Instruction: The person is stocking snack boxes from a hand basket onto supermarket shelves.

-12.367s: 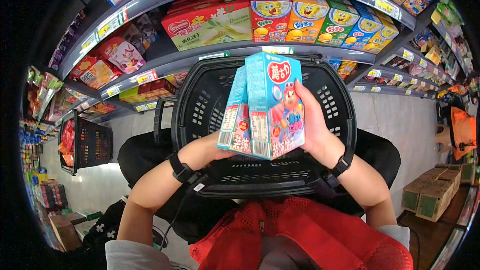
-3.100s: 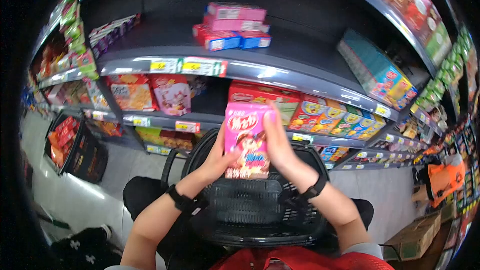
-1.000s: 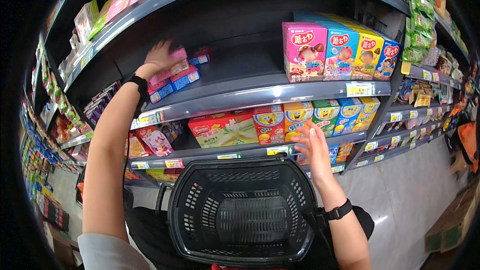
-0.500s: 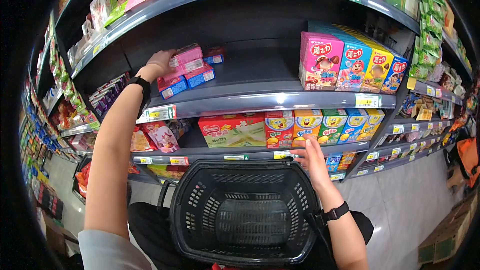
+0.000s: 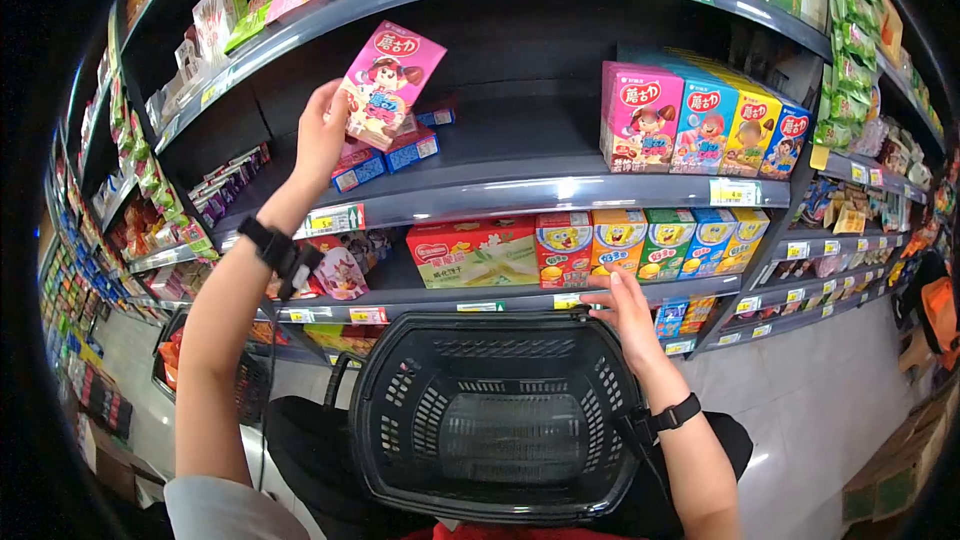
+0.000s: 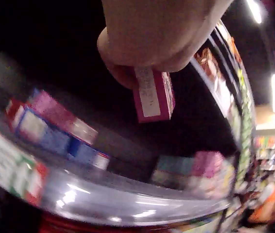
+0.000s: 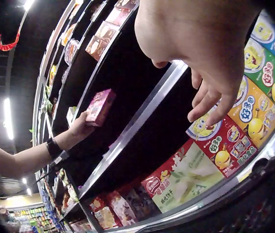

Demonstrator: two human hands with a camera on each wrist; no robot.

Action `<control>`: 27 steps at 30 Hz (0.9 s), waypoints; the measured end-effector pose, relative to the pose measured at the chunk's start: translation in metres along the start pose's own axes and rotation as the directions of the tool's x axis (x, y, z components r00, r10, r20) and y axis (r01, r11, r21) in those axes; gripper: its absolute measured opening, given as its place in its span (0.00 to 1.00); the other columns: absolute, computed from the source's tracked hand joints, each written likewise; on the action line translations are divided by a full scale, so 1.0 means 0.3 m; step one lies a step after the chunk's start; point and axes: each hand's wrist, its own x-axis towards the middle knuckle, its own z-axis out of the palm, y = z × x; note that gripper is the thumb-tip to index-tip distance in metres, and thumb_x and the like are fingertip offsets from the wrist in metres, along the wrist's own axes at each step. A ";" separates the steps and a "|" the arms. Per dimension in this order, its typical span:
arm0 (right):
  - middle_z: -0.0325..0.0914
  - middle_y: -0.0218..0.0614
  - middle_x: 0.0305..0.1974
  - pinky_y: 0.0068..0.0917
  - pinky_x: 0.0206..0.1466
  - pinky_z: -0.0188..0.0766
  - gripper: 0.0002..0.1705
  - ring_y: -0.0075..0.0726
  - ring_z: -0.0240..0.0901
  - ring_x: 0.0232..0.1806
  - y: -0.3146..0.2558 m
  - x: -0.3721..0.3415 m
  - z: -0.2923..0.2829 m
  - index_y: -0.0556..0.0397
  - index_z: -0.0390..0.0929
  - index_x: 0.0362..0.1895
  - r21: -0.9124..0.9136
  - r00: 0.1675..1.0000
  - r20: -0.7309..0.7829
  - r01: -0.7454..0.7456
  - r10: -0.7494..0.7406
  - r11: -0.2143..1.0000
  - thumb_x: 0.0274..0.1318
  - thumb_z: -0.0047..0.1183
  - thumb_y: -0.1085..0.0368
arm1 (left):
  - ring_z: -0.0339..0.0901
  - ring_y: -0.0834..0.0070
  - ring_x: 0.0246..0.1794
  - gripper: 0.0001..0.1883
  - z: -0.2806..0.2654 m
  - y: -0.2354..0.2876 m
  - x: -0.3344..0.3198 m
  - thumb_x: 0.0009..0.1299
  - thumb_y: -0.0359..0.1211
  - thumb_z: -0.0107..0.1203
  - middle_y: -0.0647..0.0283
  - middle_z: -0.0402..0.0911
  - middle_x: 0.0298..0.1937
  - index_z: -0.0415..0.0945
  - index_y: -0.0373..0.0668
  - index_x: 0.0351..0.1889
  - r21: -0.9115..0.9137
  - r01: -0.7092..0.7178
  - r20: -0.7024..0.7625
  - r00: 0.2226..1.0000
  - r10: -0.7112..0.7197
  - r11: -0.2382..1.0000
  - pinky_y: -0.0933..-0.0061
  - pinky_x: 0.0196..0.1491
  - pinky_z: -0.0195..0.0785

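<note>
My left hand (image 5: 322, 128) pinches a pink biscuit box (image 5: 393, 80) by its left side, tilted, above the middle shelf (image 5: 480, 155). Just below that box lie blue boxes (image 5: 412, 152) on their sides, with pink ones partly hidden behind it. In the left wrist view the hand (image 6: 152, 43) grips the pink box (image 6: 154, 102) from above. My right hand (image 5: 625, 310) holds nothing, fingers spread and slightly bent, over the right rim of the black basket (image 5: 500, 512). The right wrist view shows the right hand (image 7: 200, 53) before the SpongeBob boxes (image 7: 225, 150).
Upright pink (image 5: 643, 120), light blue, yellow and blue boxes stand at the right of the middle shelf. A red and green box (image 5: 474, 255) sits on the shelf below. Another basket (image 5: 250, 380) stands on the floor at left; cartons (image 5: 895, 470) lie at right.
Since half a second ago, the left hand has lifted a pink box off the pile and turned its front toward the head camera. The right hand has barely moved.
</note>
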 end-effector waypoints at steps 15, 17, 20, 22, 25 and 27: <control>0.67 0.38 0.42 0.24 0.43 0.66 0.28 0.29 0.69 0.42 -0.050 -0.087 0.133 0.54 0.53 0.59 0.071 0.945 0.272 0.171 -0.184 0.983 0.56 0.47 0.62 | 0.71 0.74 0.48 0.22 0.224 0.267 -0.625 0.64 0.33 0.52 0.62 0.71 0.50 0.60 0.39 0.54 -0.268 0.847 0.825 0.448 -0.346 0.459 0.70 0.50 0.67; 0.68 0.32 0.38 0.18 0.33 0.66 0.22 0.20 0.68 0.31 -0.043 -0.059 0.094 0.56 0.61 0.53 -0.114 0.972 0.124 0.212 -0.198 0.971 0.54 0.50 0.68 | 0.69 0.76 0.51 0.25 0.244 0.271 -0.621 0.61 0.28 0.56 0.61 0.70 0.51 0.59 0.37 0.55 -0.108 0.769 0.857 0.392 -0.333 0.630 0.73 0.54 0.62; 0.68 0.31 0.36 0.17 0.34 0.65 0.21 0.21 0.69 0.30 -0.101 -0.051 0.068 0.56 0.61 0.53 0.012 0.987 0.058 0.151 -0.152 0.988 0.55 0.48 0.67 | 0.69 0.75 0.51 0.25 0.266 0.308 -0.562 0.60 0.28 0.56 0.61 0.71 0.50 0.60 0.36 0.54 -0.340 0.659 0.736 0.631 -0.247 0.671 0.72 0.54 0.62; 0.68 0.30 0.36 0.17 0.33 0.65 0.22 0.21 0.70 0.31 -0.112 -0.051 0.062 0.56 0.60 0.54 0.017 0.978 0.011 0.208 -0.208 0.978 0.56 0.48 0.66 | 0.70 0.75 0.49 0.24 0.282 0.332 -0.438 0.59 0.28 0.57 0.60 0.72 0.49 0.61 0.34 0.52 -0.347 0.560 0.611 0.743 -0.272 0.752 0.72 0.54 0.62; 0.68 0.31 0.37 0.17 0.33 0.64 0.22 0.22 0.70 0.32 -0.113 -0.041 0.054 0.56 0.59 0.54 0.029 0.981 0.029 0.193 -0.194 0.981 0.57 0.47 0.65 | 0.73 0.76 0.43 0.17 0.364 0.230 -0.210 0.59 0.26 0.55 0.61 0.75 0.44 0.67 0.37 0.47 -0.322 0.370 0.457 0.867 -0.199 0.871 0.75 0.46 0.66; 0.68 0.31 0.37 0.17 0.33 0.64 0.22 0.22 0.70 0.32 -0.097 -0.032 0.051 0.56 0.59 0.54 0.016 0.985 0.043 0.167 -0.168 0.986 0.57 0.47 0.64 | 0.74 0.76 0.38 0.17 0.454 0.160 -0.087 0.60 0.26 0.55 0.61 0.76 0.41 0.66 0.37 0.47 -0.248 0.459 0.472 0.826 -0.307 0.853 0.75 0.40 0.69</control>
